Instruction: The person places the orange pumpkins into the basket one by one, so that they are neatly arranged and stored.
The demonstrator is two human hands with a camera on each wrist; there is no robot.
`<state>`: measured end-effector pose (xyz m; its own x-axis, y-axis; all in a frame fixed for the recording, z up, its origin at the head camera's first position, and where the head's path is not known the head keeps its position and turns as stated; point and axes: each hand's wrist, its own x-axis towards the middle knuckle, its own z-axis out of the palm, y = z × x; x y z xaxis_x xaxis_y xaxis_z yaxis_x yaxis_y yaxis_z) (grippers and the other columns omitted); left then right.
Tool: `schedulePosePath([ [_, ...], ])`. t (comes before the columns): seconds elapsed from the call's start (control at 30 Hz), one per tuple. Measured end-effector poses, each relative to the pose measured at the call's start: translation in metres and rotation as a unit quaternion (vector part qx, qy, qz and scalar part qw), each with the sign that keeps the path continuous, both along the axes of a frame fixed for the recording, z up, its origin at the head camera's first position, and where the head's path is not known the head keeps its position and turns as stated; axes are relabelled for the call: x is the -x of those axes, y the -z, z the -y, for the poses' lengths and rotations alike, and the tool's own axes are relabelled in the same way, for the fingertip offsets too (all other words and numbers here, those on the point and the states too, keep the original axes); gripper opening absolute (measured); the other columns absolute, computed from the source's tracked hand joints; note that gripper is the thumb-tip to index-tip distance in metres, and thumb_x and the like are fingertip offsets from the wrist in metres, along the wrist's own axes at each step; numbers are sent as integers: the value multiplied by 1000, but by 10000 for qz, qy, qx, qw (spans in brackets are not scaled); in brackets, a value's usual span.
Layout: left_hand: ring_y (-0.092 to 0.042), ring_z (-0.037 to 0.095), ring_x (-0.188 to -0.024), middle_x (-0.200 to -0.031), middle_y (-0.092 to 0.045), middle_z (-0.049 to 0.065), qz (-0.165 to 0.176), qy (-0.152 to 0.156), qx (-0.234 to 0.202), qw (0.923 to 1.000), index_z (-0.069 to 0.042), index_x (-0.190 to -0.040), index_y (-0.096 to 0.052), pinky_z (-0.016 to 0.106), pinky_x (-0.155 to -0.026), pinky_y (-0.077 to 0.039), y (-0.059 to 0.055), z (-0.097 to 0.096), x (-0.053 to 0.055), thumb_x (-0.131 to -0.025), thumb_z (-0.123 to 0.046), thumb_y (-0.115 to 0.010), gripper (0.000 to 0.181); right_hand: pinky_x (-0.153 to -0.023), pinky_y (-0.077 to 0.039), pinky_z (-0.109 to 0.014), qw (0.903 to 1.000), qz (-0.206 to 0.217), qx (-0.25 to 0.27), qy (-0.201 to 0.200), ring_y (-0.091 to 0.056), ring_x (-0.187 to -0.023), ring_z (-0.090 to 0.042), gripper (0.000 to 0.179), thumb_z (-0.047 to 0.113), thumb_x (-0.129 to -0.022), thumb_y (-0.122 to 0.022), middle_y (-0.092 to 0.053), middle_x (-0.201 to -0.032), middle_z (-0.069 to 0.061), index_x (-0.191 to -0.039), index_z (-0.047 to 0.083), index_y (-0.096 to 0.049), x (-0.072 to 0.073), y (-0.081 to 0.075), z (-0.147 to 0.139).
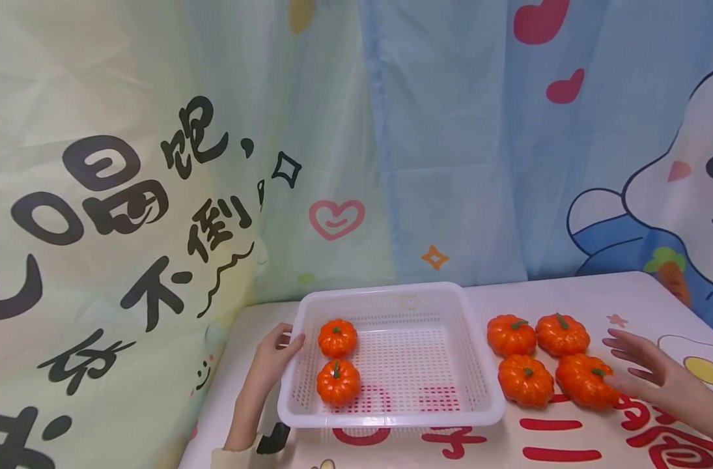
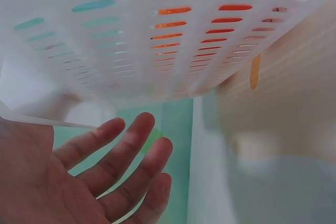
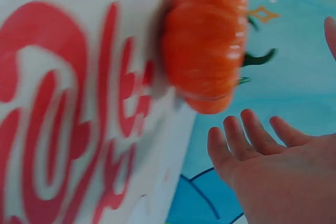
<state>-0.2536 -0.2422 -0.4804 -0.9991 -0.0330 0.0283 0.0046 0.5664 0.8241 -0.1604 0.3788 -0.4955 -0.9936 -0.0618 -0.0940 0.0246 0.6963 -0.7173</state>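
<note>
A white plastic basket [image 1: 391, 420] with slotted walls holds two small orange pumpkins, a rear one [image 1: 337, 338] and a front one [image 1: 338, 382], along its left side. My left hand [image 1: 277, 352] holds the basket's left rim, thumb over the edge. In the left wrist view, the fingers [image 2: 134, 153] spread loosely below the rim, outside the slotted wall. Right of the basket sits a cluster of several more pumpkins [image 1: 526, 380]. My right hand [image 1: 649, 371] hovers beside the front right pumpkin [image 1: 587, 381], fingers spread; the thumb tip overlaps it in the head view.
Under everything is a white table cover [image 1: 614, 293] printed with red characters and a fried egg. Printed curtains [image 1: 450, 130] hang close behind the table and along its left side. A dark band [image 1: 273, 439] shows at the left wrist.
</note>
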Motion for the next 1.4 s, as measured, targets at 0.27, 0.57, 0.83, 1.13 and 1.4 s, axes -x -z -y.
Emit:
schedulePosePath([
  [0.27,-66,21,-86,-104,-68,13,46,-50,77,9999,-12,-115,-62,35,-71,-62,1,1,-1,-96,-30,-68,27,-88,-56,-61,9975,705,-70,68,-31,-124,-64,98,38,-96,-66,-19,-147,-45,-153,-11,-3,1,20,3],
  [0.57,-67,22,-88,-106,-69,14,56,-41,85,9999,-12,-116,-63,37,-73,-63,1,-1,0,-95,-30,-68,28,-90,-52,-65,9950,914,-390,111,-30,-123,-63,104,46,-94,-68,-20,-144,-46,-151,-14,-5,3,32,5],
  [0.83,-67,21,-87,-104,-69,14,29,-56,95,9999,-12,-115,-63,37,-72,-63,0,-1,0,-95,-29,-68,27,-89,-52,-65,9933,1101,-345,72,-29,-122,-63,107,49,-92,-69,-19,-143,-46,-152,-12,-4,2,34,7],
  [1.13,-66,22,-88,-105,-69,14,38,-68,121,9999,-12,-115,-64,36,-72,-62,1,0,1,-95,-30,-68,26,-89,-54,-61,9921,1150,-487,83,-37,-116,-61,110,52,-88,-71,-25,-138,-46,-151,-12,-8,1,38,9],
  [1.4,-66,21,-86,-103,-69,13,26,-74,86,9999,-12,-114,-64,35,-70,-62,1,-1,1,-95,-30,-68,26,-89,-54,-62,9917,1186,-478,107,-37,-116,-62,112,55,-87,-71,-25,-138,-46,-151,-12,-8,1,39,7],
])
